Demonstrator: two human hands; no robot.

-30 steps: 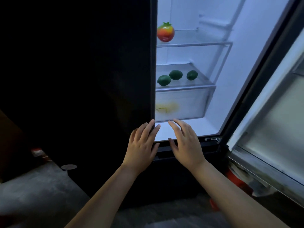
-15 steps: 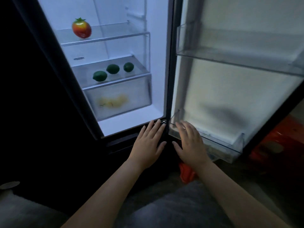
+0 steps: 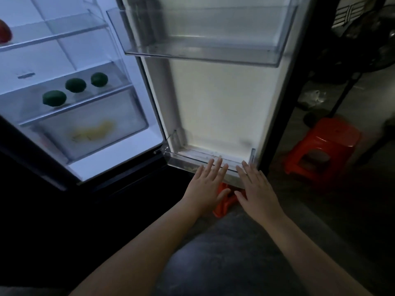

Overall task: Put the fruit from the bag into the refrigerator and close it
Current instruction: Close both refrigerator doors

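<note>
- The left hand (image 3: 206, 186) and right hand (image 3: 256, 190) are held out side by side with a narrow gap between them. The fingers are straight and spread, gripping nothing.
- Their fingertips overlap the front rim of the lower door bin (image 3: 183, 160); whether they touch it I cannot tell.
- That bin sits at the foot of the open door (image 3: 224, 99), whose pale inner face is turned towards the camera. A clear upper door bin (image 3: 203, 50) spans it near the top.
- The door's dark outer edge runs down just right of the right hand. Its hinge side meets the refrigerator (image 3: 119, 154) to the left of the left hand.
- In the lit cabinet, three green fruits (image 3: 75, 85) lie in a row on a glass shelf (image 3: 96, 98).
- A yellow fruit (image 3: 94, 131) shows dimly through the drawer (image 3: 128, 116) beneath.
- A red fruit (image 3: 4, 34) sits on a higher shelf, cut off by the left frame edge.
- A small dark mark (image 3: 25, 75) on the back wall is too blurred to read.
- Below the hands an orange-red thing (image 3: 223, 202) lies low down.
- A red stool (image 3: 322, 144) stands right of the door, well apart, with dim floor (image 3: 320, 210) between.
</note>
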